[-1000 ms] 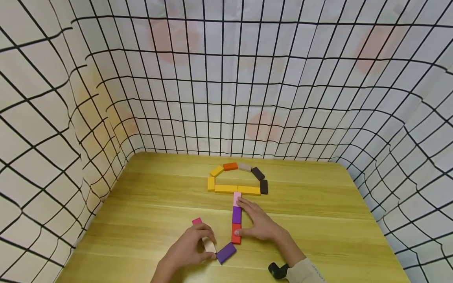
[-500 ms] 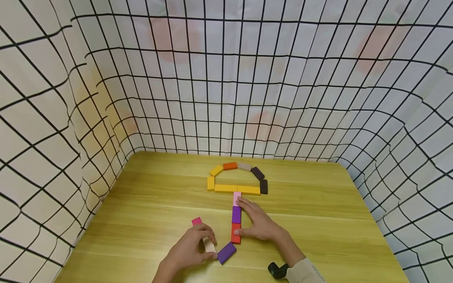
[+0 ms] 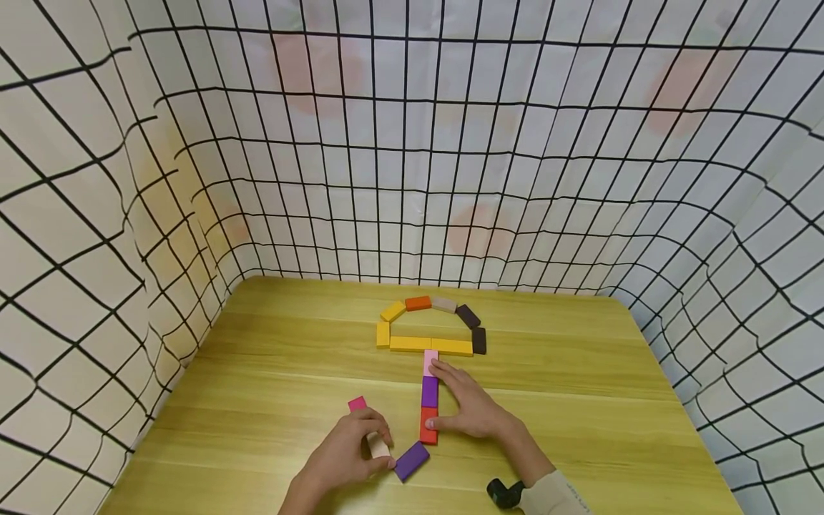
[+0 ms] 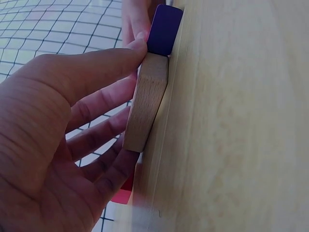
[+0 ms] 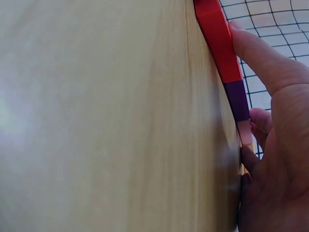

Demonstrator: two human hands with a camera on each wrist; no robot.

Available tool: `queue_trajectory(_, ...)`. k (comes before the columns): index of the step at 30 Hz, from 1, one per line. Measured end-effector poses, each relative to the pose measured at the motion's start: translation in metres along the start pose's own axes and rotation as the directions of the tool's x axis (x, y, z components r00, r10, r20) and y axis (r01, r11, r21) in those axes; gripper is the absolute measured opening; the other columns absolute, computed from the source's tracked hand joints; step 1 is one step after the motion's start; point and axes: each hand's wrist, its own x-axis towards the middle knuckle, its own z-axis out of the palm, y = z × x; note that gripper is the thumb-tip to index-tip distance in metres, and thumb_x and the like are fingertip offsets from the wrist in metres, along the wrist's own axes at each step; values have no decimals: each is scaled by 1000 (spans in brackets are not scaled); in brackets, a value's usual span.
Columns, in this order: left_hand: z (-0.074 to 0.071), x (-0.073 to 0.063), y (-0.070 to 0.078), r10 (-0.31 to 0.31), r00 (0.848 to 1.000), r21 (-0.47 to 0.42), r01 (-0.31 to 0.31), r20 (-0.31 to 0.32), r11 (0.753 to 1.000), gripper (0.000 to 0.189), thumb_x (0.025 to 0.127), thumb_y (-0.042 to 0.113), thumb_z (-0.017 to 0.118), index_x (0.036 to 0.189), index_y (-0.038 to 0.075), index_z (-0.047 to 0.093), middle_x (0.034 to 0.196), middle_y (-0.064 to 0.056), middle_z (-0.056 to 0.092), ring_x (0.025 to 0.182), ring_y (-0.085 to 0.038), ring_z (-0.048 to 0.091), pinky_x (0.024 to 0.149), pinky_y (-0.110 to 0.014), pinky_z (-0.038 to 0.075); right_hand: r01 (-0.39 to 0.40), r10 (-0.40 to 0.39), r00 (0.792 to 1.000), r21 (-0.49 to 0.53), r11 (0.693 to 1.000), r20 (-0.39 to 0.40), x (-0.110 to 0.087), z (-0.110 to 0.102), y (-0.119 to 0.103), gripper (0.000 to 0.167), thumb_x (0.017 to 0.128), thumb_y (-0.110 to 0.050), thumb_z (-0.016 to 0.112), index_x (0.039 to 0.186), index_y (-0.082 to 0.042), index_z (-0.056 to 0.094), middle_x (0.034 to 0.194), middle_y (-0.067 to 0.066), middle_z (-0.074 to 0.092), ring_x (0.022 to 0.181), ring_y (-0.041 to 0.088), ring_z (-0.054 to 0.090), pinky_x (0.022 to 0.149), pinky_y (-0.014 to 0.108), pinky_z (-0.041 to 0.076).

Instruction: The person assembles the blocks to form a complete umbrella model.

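Note:
My left hand (image 3: 344,447) pinches a pale wooden block (image 3: 378,445) lying on the table, thumb at its near end and fingers around its far side. Against that near end, by the thumb tip, lies a dark purple block (image 4: 165,29), set at a slant. A crimson block (image 3: 357,404) peeks out beyond the left fingers, mostly covered. My right hand (image 3: 476,408) rests along a straight column of blocks. Its thumb touches the red block (image 5: 219,46) and its fingertips lie on the pink block (image 3: 430,355); a purple block (image 3: 430,392) sits between these two.
Beyond the column, two long yellow blocks (image 3: 410,343) form a bar. Above it arches a row of yellow, orange (image 3: 418,303), greyish and dark (image 3: 468,315) blocks. Black-lined white sheeting (image 3: 425,164) stands around the wooden table (image 3: 579,386). A small black object (image 3: 503,493) is by the right sleeve.

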Motion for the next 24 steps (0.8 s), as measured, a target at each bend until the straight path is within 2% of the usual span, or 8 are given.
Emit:
queue_trajectory(9, 0, 0, -2, -3, 1000, -2, 3, -2, 1000, 19, 82, 33, 88, 90, 28, 72, 106, 14, 67, 105, -8, 62, 93, -34, 55, 3, -3, 1000, -9, 1000, 1, 0, 0, 1, 105, 83, -70, 71, 165, -25, 25, 172, -6, 22, 158, 32, 23, 124, 61, 28)
queue_trajectory(15, 0, 0, -1, 11, 1000, 11, -11, -17, 1000, 22, 83, 35, 87, 96, 26, 72, 107, 12, 68, 102, -8, 62, 90, -31, 55, 4, -4, 1000, 8, 1000, 2, 0, 0, 1, 105, 83, -69, 72, 165, -23, 26, 172, -4, 23, 158, 33, 22, 124, 62, 27)
queue_trajectory(19, -3, -1, 0, 5, 999, 13, -5, -46, 1000, 29, 85, 39, 85, 107, 24, 73, 112, 12, 68, 103, -9, 63, 91, -33, 56, -2, 2, 1000, 23, 1000, 0, -1, 0, 1, 104, 83, -68, 73, 165, -24, 27, 172, -3, 24, 158, 35, 22, 123, 64, 26)
queue_trajectory(24, -10, -4, -2, -38, 994, 15, 40, -102, 999, 56, 82, 47, 86, 130, 24, 67, 133, 14, 61, 126, -16, 60, 106, -44, 53, -8, 8, 1000, 17, 1000, 3, -1, 0, 0, 105, 82, -69, 73, 165, -25, 26, 172, -3, 24, 158, 35, 21, 124, 63, 26)
